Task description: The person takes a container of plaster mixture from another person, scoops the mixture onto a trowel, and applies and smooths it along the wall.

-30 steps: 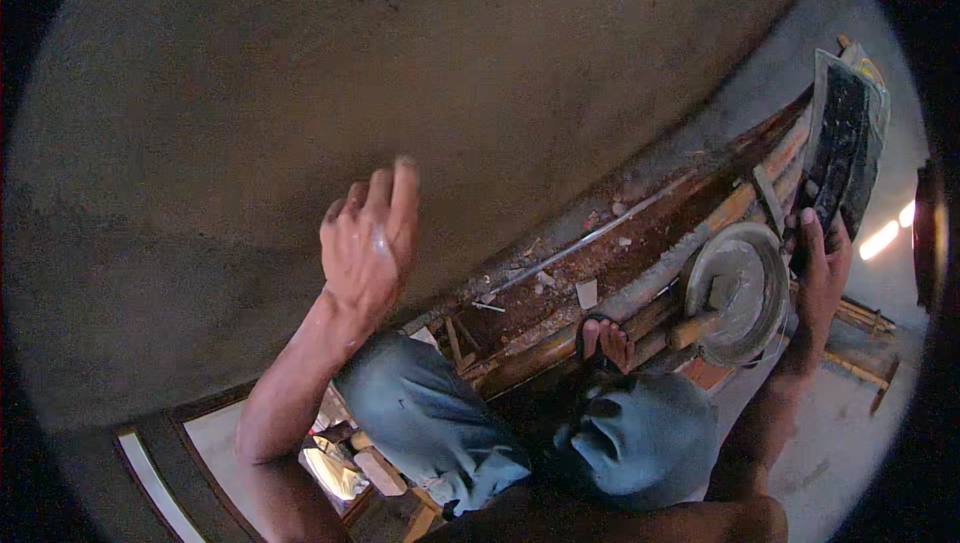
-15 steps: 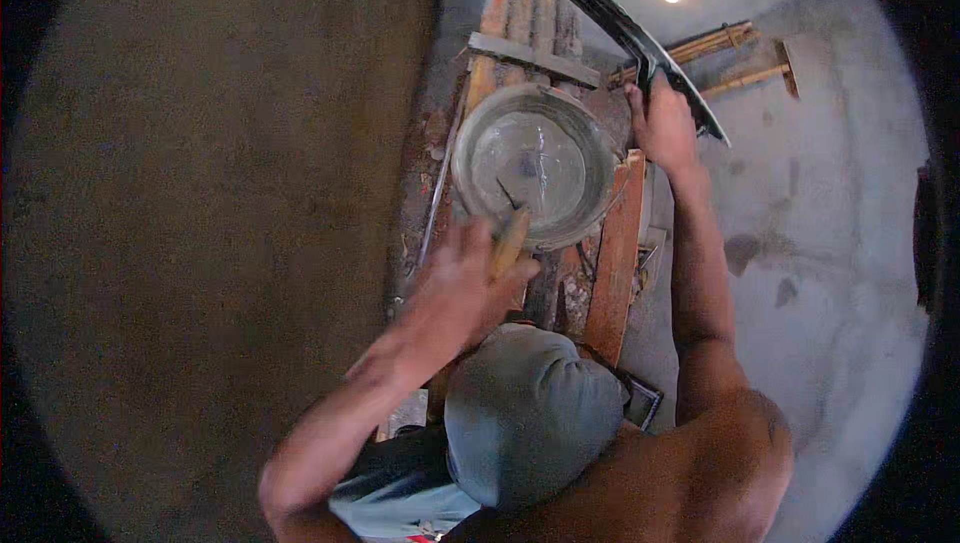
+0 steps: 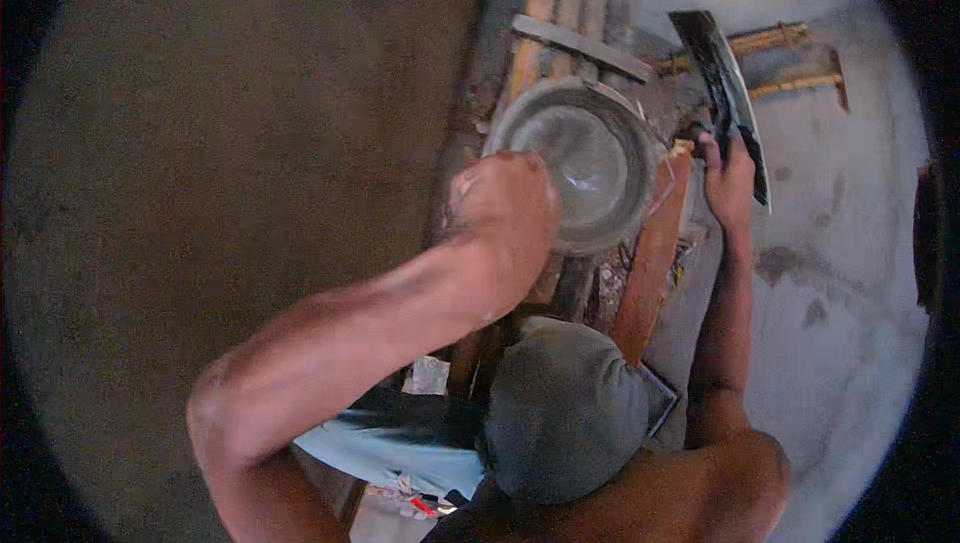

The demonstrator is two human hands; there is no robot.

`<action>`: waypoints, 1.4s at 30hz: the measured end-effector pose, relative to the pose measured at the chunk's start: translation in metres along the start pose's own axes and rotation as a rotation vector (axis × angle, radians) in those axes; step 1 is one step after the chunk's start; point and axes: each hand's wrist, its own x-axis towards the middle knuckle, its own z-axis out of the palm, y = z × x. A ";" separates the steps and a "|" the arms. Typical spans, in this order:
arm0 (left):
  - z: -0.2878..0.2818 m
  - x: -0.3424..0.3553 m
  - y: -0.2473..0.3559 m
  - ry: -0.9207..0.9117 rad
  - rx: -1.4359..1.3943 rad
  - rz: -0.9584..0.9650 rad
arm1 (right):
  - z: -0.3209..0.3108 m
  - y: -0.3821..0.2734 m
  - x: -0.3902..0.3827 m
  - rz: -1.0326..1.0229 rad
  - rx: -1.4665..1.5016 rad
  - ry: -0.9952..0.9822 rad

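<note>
your left hand [image 3: 508,205] overlaps the round bucket [image 3: 636,148], how closed or holding what i cannot tell; your right hand [image 3: 730,178] grips a dark float [image 3: 718,73].

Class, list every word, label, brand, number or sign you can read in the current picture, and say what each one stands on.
None: no text can be read anywhere.
Round basin beside the left hand: no lettering visible.
Long dark tool in the right hand: no lettering visible.
Small red item near the lower edge: too small and blurred to tell.
</note>
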 end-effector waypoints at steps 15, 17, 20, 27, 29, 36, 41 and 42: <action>0.101 0.064 -0.027 0.048 -0.620 0.168 | -0.001 -0.006 0.001 0.078 0.407 -0.028; 0.097 0.052 -0.021 0.023 -0.702 0.130 | -0.002 -0.008 -0.006 0.211 0.557 -0.084; 0.113 0.045 -0.013 0.024 -0.826 0.034 | -0.017 -0.023 -0.002 0.332 0.785 -0.067; 0.123 0.025 -0.001 0.171 -1.025 -0.105 | -0.032 -0.007 -0.008 0.283 0.722 -0.115; 0.118 0.021 0.003 0.165 -1.047 -0.105 | -0.034 0.002 -0.019 0.174 0.422 -0.199; 0.100 0.000 0.009 0.416 -0.974 -0.073 | -0.022 -0.031 -0.069 -0.428 -0.107 -0.117; 0.094 -0.014 0.007 0.388 -1.069 -0.037 | 0.003 -0.017 -0.086 -0.278 -0.281 -0.293; 0.102 -0.016 0.005 0.479 -0.981 -0.001 | 0.013 -0.008 -0.090 -0.339 -0.227 -0.238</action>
